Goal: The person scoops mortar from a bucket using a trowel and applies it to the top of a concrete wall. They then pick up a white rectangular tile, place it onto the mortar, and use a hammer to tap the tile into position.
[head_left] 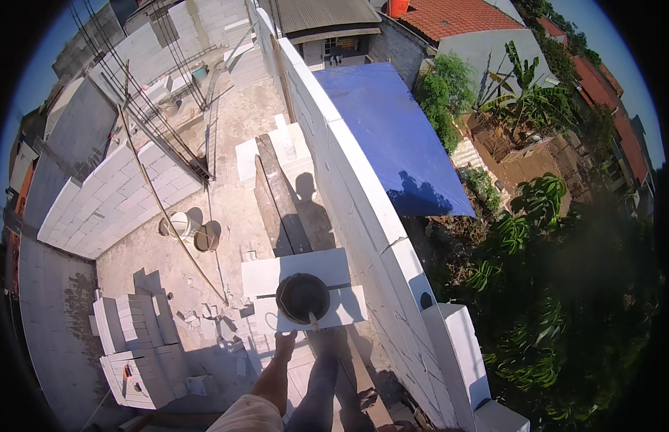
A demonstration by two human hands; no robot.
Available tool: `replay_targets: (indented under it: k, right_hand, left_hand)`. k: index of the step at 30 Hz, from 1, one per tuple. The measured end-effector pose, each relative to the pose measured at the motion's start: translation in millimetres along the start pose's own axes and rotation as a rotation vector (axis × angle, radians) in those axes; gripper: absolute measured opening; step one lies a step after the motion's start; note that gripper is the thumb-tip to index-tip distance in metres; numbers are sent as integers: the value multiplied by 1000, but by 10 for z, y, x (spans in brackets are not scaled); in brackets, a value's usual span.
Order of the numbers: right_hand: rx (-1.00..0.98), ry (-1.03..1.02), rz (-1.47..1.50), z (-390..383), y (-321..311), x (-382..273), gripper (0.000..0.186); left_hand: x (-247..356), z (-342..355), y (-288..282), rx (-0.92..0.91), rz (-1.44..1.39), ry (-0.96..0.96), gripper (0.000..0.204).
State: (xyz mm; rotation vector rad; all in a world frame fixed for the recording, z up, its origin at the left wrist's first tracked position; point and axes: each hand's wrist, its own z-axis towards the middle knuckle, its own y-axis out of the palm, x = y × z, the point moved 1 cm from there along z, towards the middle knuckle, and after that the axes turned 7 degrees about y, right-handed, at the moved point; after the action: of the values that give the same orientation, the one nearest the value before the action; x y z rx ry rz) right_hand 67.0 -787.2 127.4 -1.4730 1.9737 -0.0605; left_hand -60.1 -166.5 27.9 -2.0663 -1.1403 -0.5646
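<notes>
My left hand (285,342) reaches up from the lower edge, its fingers curled on the near edge of a white block (349,306). This block and another white block (327,263) lie crosswise on long wooden planks (277,201). A dark bucket (298,291) sits across both blocks, with a pale handle of some tool (313,319) sticking out toward me. My legs (316,389) show below, beside the left forearm. I cannot see my right hand.
A tall block wall (349,187) runs along my right, above trees and a blue tarpaulin (377,122). Lower left are stacked blocks (133,320) and rubble. Buckets (182,222), a long pole (169,209), rebar columns and block walls stand farther off.
</notes>
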Motion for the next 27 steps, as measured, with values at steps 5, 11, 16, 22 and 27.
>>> replay_targets:
  k: [5, 11, 16, 22, 27]
  right_hand:
    - [105, -199, -344, 844, 581, 338, 59]
    - [7, -108, -423, 667, -7, -219, 48]
    - [-49, 13, -351, -33, -672, -1415, 36]
    - [-104, 399, 165, -50, -719, -2099, 41]
    - [-88, 85, -48, -84, -773, -2906, 38]
  left_hand:
    - [281, 773, 129, 265, -80, -82, 77]
    - [441, 941, 163, -101, 260, 226, 40]
    - [713, 644, 302, -202, -186, 83, 48]
    - [1474, 331, 437, -346, 111, 58, 47]
    - [2094, -778, 271, -347, 227, 445, 53]
